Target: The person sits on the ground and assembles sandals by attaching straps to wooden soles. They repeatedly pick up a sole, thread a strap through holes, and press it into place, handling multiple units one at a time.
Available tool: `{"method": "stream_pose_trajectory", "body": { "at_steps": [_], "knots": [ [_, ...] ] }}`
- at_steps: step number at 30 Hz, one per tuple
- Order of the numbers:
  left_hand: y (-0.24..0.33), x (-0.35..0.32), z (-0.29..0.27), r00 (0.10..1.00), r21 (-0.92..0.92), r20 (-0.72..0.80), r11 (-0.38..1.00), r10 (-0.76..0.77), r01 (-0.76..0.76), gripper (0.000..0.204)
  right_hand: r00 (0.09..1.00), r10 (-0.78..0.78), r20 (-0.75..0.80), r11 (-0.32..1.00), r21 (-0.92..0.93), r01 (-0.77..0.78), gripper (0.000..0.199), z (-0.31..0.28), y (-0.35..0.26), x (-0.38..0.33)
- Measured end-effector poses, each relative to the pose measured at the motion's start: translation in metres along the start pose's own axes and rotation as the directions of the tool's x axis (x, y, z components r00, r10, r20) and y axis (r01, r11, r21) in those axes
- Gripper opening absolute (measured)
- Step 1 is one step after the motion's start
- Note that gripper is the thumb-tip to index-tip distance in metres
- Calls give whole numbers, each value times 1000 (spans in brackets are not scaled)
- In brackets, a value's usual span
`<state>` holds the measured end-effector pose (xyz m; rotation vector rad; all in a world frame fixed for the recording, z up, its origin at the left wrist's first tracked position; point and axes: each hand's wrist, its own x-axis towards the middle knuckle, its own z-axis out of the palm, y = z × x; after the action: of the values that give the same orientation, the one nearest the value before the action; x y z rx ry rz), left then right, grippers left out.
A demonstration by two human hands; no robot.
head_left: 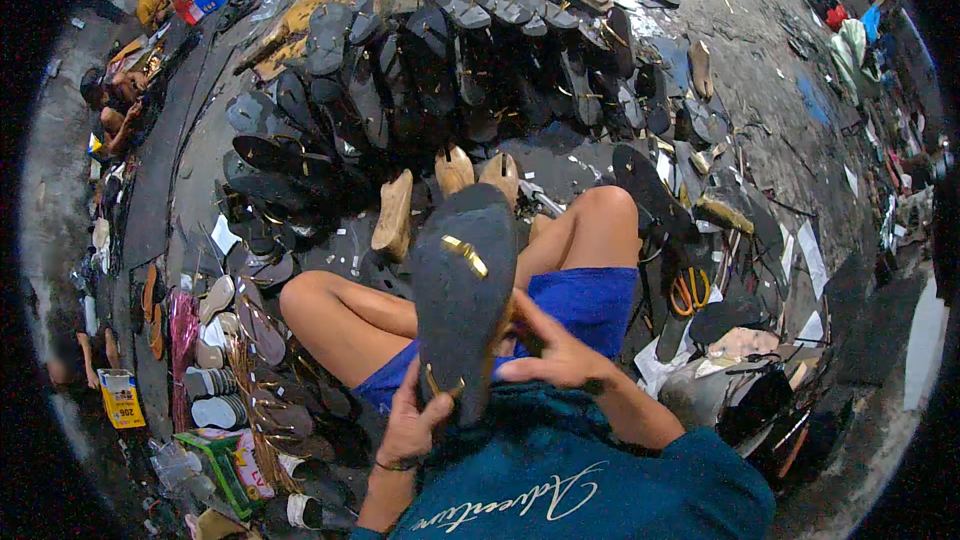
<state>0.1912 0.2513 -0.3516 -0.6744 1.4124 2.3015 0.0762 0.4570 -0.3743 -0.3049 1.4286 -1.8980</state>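
Note:
A black sandal sole stands in front of my torso, its rounded toe end pointing away from me. Shiny gold strap pieces show on its face, one near the upper middle and another low by the heel. My left hand is closed around the heel end, thumb on the face. Beside the right edge is my right hand, thumb and index finger spread apart and touching or nearly touching the sole. Some of its fingertips are hidden behind the sole.
Several dark sandals form an arc on the floor ahead. Wooden shoe lasts stand by my knees. Orange-handled scissors lie to the right among scraps. Stacked pale soles and a yellow box are at left. Another person sits far left.

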Motion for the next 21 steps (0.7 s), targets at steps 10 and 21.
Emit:
{"method": "stream_pose_trajectory", "body": {
  "at_steps": [10,21],
  "knots": [
    [-57,28,-28,973,-1,-230,1000,23,-24,47,986,44,-158,835,-536,-123,119,35,94,29],
    [53,126,4,912,-303,75,881,404,-365,79,945,-319,-78,838,-489,242,78,11,-11,42]
  ]
}}
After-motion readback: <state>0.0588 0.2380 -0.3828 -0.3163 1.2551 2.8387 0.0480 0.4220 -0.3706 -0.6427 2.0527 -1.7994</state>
